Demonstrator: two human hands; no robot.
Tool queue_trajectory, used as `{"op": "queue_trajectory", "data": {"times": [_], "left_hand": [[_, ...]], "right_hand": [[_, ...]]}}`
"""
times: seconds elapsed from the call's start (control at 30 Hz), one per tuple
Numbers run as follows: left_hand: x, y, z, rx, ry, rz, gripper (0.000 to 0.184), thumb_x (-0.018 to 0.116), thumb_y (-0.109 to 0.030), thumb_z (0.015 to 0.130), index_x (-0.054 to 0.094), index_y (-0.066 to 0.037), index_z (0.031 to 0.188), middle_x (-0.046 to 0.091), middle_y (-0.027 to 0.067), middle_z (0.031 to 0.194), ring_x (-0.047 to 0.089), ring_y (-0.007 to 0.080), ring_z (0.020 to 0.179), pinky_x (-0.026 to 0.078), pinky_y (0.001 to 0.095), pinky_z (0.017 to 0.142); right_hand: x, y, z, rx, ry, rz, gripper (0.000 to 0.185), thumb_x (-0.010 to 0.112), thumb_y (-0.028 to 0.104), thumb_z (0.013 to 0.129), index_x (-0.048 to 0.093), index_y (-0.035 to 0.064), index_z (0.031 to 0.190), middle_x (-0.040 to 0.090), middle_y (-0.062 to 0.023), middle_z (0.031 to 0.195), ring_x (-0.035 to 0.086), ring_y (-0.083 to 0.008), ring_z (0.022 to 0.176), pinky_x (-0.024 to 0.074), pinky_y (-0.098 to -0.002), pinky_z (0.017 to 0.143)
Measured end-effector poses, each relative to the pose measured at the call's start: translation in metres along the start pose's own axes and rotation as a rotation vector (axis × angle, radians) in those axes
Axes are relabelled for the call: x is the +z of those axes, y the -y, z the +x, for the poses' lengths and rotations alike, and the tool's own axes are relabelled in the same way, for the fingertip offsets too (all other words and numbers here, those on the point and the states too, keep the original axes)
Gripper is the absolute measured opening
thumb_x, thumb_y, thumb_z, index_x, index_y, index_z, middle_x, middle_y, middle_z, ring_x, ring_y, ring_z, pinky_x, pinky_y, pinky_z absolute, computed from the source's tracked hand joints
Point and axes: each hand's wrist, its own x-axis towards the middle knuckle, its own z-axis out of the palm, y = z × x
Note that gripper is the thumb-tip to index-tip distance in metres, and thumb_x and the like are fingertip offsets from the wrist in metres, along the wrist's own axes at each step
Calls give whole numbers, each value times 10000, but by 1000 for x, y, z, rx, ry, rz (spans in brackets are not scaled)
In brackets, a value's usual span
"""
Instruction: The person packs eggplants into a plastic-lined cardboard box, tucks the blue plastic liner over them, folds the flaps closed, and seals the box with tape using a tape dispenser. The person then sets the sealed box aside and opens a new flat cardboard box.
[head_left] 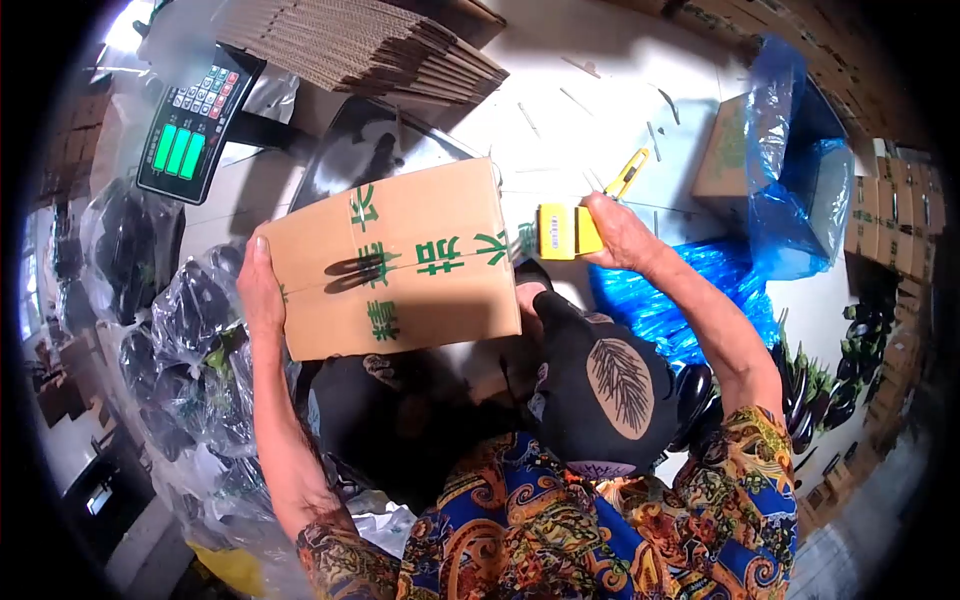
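A closed cardboard box with green printed characters lies tilted in front of my knees, over a scale platform. My left hand presses along its left side, thumb near the top edge. My right hand grips a yellow tape dispenser with a small barcode label, just off the box's right edge. Clear tape seems to span the narrow gap between them, though glare blurs it. Just above my right hand is a yellow utility knife; I cannot tell whether it touches the fingers.
The scale display glows green at upper left. Flattened cartons are stacked at the top. An open box with a blue liner stands right, near blue plastic. Eggplants lie right; bagged ones lie left.
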Motion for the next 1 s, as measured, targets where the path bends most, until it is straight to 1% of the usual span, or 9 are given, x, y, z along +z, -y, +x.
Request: {"op": "queue_trajectory", "data": {"times": [0.27,0.53,0.63,0.73,0.77,0.8,0.87,0.93,1.0], "left_hand": [[-3,3,3,-30,43,-18,483,352,-354,1036,584,10,1254,634,135,1201,580,233,1101,417,330,979],[-1,1,-5,-47,21,-71,516,348,-373,1037,560,29,1282,611,145,1243,558,228,1146,401,326,1001],[3,4,-5,-86,42,-108,530,340,-380,1040,545,34,1298,603,148,1260,550,230,1159,397,331,1008],[5,8,-5,-106,79,-204,550,329,-393,1044,531,44,1309,597,148,1266,543,225,1165,395,331,1013],[4,2,-7,-96,99,-234,556,327,-397,1045,528,49,1309,598,147,1262,544,223,1159,398,329,1011],[2,-3,-9,-80,116,-264,562,325,-401,1046,526,54,1309,598,146,1257,545,220,1154,401,328,1008],[6,13,-4,-9,80,-216,560,304,-401,1055,539,47,1294,609,125,1231,559,195,1102,419,323,974],[2,21,-7,-33,81,-242,559,296,-396,1059,539,50,1292,612,118,1221,566,188,1085,427,320,963],[5,12,-3,-94,131,-363,555,303,-385,1060,524,62,1303,607,125,1227,566,201,1104,425,316,977]], "right_hand": [[-12,-50,-57,92,78,-235,541,702,399,807,408,17,1052,508,-213,946,559,-426,890,474,-486,755],[-13,-2,-35,320,210,-506,413,723,220,754,464,30,1013,565,-206,897,617,-407,823,509,-489,715],[23,31,0,256,27,-759,69,584,162,814,573,94,820,626,-132,725,676,-257,644,538,-415,540],[43,48,51,246,170,-740,189,640,179,767,573,77,911,624,-109,764,670,-233,691,511,-352,536],[47,55,64,62,246,-945,205,655,207,755,595,82,906,633,-79,789,669,-204,738,511,-361,560],[64,67,74,111,331,-1164,214,674,231,740,615,105,903,637,-49,832,663,-185,772,510,-379,588],[97,60,95,254,662,-757,165,688,269,761,717,155,877,647,-15,842,664,-203,857,512,-426,639],[99,42,71,154,453,-854,181,678,291,777,723,174,907,678,19,839,680,-197,854,513,-411,648],[90,20,63,348,506,-655,230,681,316,779,729,149,931,714,-4,881,696,-216,870,509,-430,685]]}}
